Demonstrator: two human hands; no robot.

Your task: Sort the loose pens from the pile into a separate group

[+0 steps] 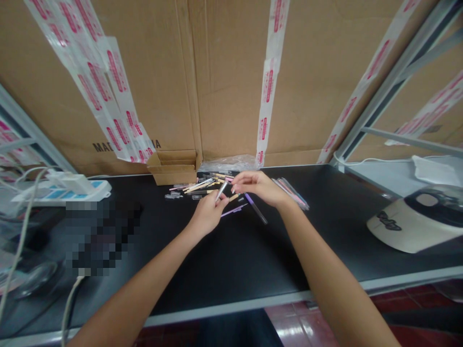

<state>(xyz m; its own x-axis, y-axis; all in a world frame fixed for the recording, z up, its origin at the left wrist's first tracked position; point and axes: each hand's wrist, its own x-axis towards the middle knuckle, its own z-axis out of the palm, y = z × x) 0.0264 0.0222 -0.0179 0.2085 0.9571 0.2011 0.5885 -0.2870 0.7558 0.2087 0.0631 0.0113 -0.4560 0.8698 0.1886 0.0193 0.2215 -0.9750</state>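
Black bench point(231, 255): left hand point(206, 214) pinches a clear pen barrel point(221, 191); right hand point(258, 185) closes around its tip; loose parts point(200, 185) wait at eleven o'clock.

The black-topped bench point(231, 255) lies bare across its middle and along its front edge, wide enough for either arm to sweep. At the back edge, passage is blocked by a wall of brown cardboard sheets point(224, 77) hung with white-and-red tape strips point(108, 91), with a small open cardboard box point(173, 167) and a crumpled clear plastic bag point(227, 163) standing against it. Just in front, a scatter of thin pastel pen parts point(202, 185) clutters the surface. The left end is crowded by a white power strip point(65, 190) and grey cables point(21, 236). A white cap with a dark brim point(415, 221) fills the right end, beside a grey metal rack post point(383, 91).
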